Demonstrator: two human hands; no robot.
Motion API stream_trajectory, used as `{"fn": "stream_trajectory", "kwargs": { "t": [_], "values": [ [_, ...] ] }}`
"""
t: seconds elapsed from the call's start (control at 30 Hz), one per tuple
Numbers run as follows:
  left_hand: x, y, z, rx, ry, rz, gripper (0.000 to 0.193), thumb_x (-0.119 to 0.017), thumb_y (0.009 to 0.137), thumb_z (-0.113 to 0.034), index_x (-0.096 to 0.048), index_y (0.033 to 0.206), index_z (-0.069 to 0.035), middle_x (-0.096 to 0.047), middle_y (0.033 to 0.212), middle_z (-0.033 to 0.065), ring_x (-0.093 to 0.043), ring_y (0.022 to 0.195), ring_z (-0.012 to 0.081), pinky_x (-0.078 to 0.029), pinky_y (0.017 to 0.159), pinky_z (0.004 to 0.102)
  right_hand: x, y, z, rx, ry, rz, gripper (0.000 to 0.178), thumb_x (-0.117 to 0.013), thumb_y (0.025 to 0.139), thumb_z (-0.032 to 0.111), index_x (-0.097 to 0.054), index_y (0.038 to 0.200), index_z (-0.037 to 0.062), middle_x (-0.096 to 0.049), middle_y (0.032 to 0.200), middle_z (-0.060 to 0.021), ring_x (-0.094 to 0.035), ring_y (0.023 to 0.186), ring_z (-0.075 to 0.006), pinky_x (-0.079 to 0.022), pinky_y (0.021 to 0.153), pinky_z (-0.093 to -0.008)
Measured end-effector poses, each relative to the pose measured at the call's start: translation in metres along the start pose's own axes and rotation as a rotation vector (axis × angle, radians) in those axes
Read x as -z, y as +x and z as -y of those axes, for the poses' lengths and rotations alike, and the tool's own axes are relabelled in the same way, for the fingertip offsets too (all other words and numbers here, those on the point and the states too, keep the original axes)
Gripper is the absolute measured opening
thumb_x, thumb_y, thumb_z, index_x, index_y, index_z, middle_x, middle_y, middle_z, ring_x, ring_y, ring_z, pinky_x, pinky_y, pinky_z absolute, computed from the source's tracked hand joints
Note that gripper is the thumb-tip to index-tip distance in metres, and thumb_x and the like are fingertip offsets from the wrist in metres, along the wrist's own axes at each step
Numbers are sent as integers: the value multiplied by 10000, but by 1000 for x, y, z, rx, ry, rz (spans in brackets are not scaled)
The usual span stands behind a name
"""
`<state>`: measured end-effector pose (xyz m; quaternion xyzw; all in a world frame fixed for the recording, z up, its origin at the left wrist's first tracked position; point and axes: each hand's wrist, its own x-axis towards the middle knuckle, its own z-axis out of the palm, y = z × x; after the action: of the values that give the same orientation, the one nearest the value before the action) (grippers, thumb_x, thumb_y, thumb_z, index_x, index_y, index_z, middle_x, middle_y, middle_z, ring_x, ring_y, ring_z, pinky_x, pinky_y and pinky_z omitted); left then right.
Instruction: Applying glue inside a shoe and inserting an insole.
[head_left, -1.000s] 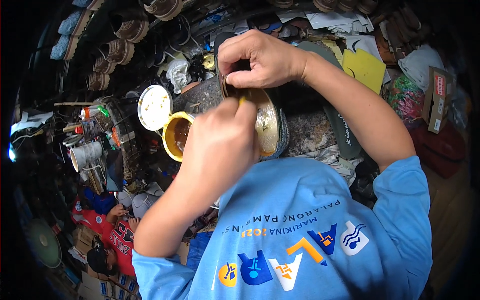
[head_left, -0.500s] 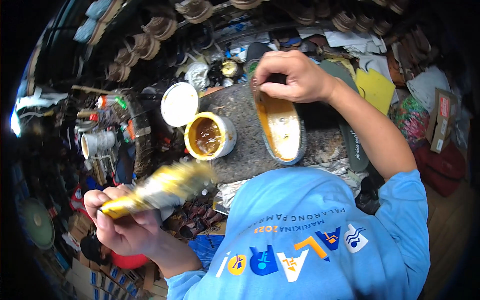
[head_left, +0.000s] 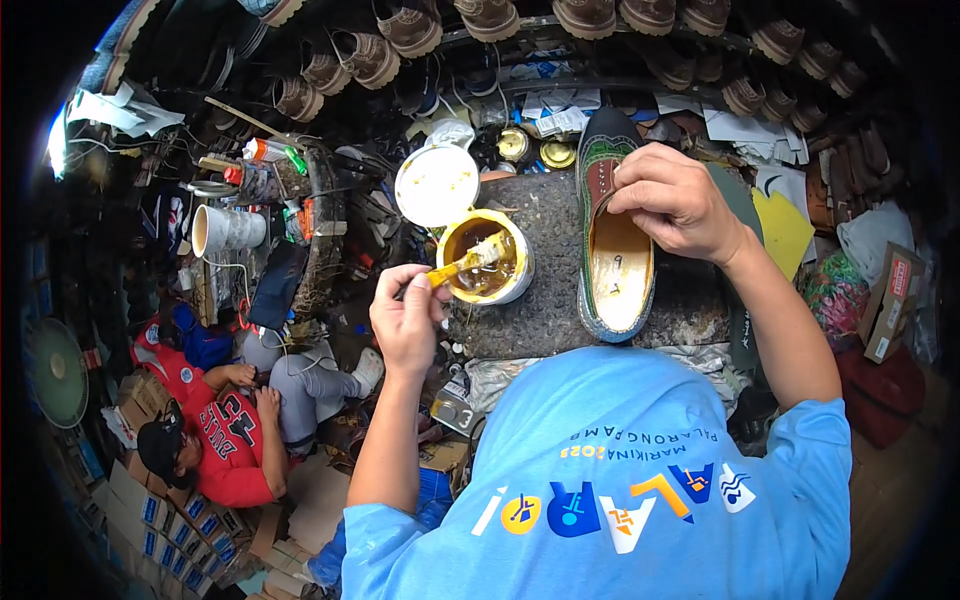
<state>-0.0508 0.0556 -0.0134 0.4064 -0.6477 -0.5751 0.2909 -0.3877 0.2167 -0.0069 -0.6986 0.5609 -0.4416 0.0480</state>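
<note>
Head view, looking down: the left hand (head_left: pixel 408 318) is closed around the handle of a glue-coated brush (head_left: pixel 462 266), whose bristle end dips into an open tin of amber glue (head_left: pixel 486 258). The tin stands at the left edge of a rough, dark work block (head_left: pixel 545 300), and its white lid (head_left: pixel 436 185) lies just beyond the block's far left corner. The right hand (head_left: pixel 675 200) is clamped on the upper edge of a shoe (head_left: pixel 612 240) that lies lengthwise along the middle of the block, toe pointing away, its pale insole open to the camera; the fingers curl over the rim near the lacing while the heel end sits at the near edge. The two hands are well apart, the tin between them.

By my reading, the step in hand is loading the brush with glue. The next move would call for lifting the bristles clear of the tin without dripping and carrying them rightwards to the shoe while the right hand keeps it steady.

Rows of finished shoes (head_left: pixel 480 15) hang along the far side, and another person in a red shirt (head_left: pixel 215 430) sits low to the left.
</note>
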Motion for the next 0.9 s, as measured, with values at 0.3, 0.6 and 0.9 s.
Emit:
{"fn": "stream_trajectory", "kwargs": {
  "t": [0.3,0.6,0.9],
  "values": [
    [62,-3,32,580,-975,-66,220,-508,1022,-259,-640,983,-88,-587,664,38,-427,444,78,-312,378,222,6,9,-13,21,77,23,263,-736,726,-79,-755,961,37,-730,923,-92,-693,915,-290,-576,810,-379],
    [55,-17,-154,24,-1123,91,282,-444,1059,-197,-538,926,34,-504,708,67,-444,536,96,-340,391,242,13,12,-13,3,192,102,150,-699,708,-16,-734,845,33,-712,848,-101,-689,836,-284,-560,755,-380],
    [66,-9,-173,-228,-861,-24,354,-532,1010,-231,-586,1266,6,-691,873,188,-534,584,134,-401,415,223,23,5,-16,-48,283,141,146,-661,723,25,-767,820,51,-755,839,-86,-721,823,-256,-580,754,-376]
  ]
}}
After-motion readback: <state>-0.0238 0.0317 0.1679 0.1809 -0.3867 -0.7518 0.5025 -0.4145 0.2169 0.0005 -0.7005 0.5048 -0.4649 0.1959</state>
